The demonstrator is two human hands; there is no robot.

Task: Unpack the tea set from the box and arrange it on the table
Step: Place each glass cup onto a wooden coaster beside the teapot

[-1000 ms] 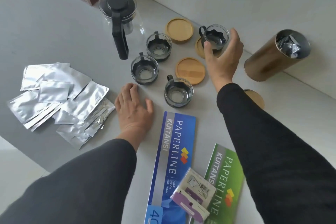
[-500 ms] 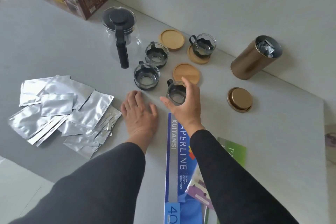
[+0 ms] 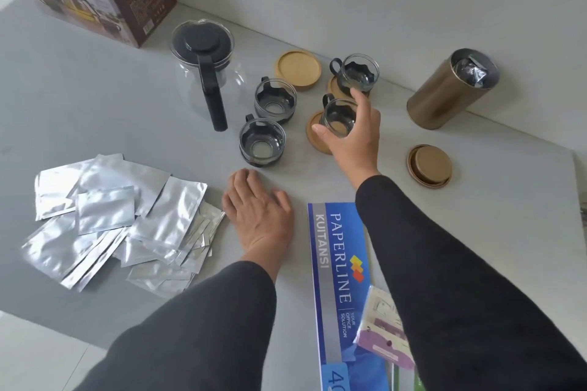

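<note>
On the grey table (image 3: 95, 98), the right hand (image 3: 355, 140) grips a glass cup (image 3: 338, 117) over a wooden coaster (image 3: 317, 136), near the teapot (image 3: 203, 57). The left hand (image 3: 259, 216) lies flat, fingers straight, beside foil packets (image 3: 117, 216).

A blue Paperline receipt book (image 3: 336, 267) lies flat on the grey counter (image 3: 95, 98) at the near edge. Left of it sprawls a loose heap of silver foil sachets (image 3: 117, 219), overlapping one another. Beyond the book to its right a gold canister (image 3: 444, 95) stands open with crumpled foil packets inside, and its gold lid (image 3: 429, 165) lies between canister and book, apart from both. A small purple-and-white carded packet (image 3: 382, 336) rests on the book's near right corner.
</note>
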